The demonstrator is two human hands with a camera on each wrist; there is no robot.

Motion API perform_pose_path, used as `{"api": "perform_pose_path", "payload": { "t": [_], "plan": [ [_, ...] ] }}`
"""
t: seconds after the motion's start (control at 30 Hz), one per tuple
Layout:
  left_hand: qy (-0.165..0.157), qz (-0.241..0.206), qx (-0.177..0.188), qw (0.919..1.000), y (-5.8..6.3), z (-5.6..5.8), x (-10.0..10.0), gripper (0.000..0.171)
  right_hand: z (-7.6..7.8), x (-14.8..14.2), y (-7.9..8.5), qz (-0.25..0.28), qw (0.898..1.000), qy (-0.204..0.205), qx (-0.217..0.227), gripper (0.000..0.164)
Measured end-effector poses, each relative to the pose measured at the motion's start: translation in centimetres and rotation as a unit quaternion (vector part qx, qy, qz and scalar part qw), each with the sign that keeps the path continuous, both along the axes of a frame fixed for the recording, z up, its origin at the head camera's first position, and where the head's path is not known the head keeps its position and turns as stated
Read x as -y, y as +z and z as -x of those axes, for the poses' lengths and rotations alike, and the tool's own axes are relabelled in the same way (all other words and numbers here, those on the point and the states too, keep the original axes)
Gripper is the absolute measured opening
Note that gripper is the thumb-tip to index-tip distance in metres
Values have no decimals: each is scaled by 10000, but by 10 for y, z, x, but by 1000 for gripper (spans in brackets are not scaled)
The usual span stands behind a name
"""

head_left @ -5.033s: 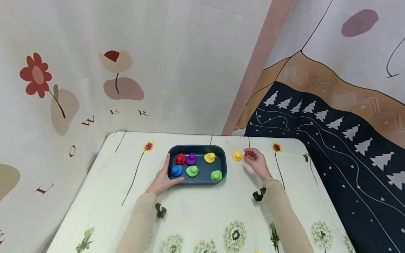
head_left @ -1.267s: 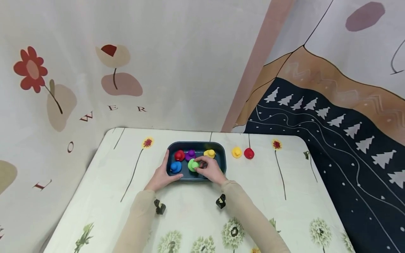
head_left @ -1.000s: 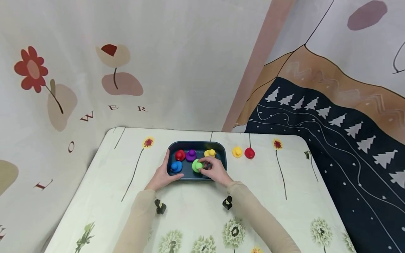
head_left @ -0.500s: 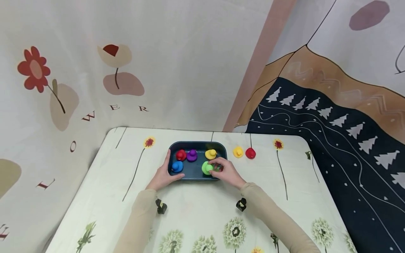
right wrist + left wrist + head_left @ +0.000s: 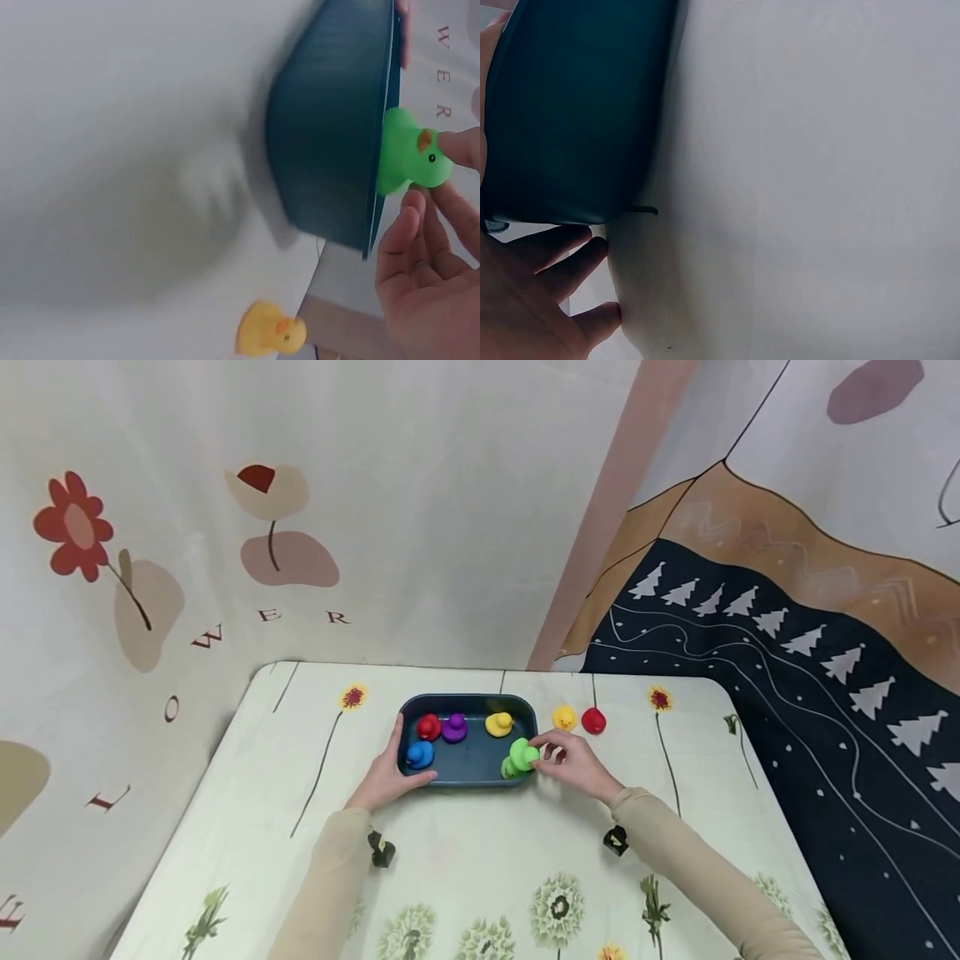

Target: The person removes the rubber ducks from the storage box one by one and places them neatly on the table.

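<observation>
A dark blue tray sits at the middle of the table. My left hand holds its left end, with the thumb along the front side; in the left wrist view several fingers lie against the tray's outside. My right hand pinches a green rubber duck by its head at the tray's right rim. That duck shows above the rim in the right wrist view. Partly covered beneath it is a second green duck. Red, purple, blue and yellow ducks stand inside the tray.
Right of the tray, on the flower-printed tablecloth, stand a yellow duck and a red duck. Behind the table's far edge hangs a printed curtain. Each wrist wears a small black camera.
Earlier my right hand set down the red duck beside the yellow one, then took the green duck from the tray's middle. It has moved right with it to the right rim. The left hand stays put.
</observation>
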State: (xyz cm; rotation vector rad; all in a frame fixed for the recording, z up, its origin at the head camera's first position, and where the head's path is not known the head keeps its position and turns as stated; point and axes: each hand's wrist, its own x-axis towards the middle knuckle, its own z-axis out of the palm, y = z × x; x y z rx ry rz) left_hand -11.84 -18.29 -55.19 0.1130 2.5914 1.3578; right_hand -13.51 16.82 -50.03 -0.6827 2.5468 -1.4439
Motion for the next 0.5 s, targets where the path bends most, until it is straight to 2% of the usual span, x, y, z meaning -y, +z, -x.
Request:
{"api": "perform_pose_path", "payload": {
  "t": [0.27, 0.5],
  "plan": [
    [-7, 17, -23, 10000, 1, 0, 1, 118, 4, -18, 5, 46, 9993, -378, -58, 27],
    [-4, -40, 9, 10000, 3, 0, -1, 118, 11, -40, 3, -105, 9968, -797, 6, 27]
  ]
}}
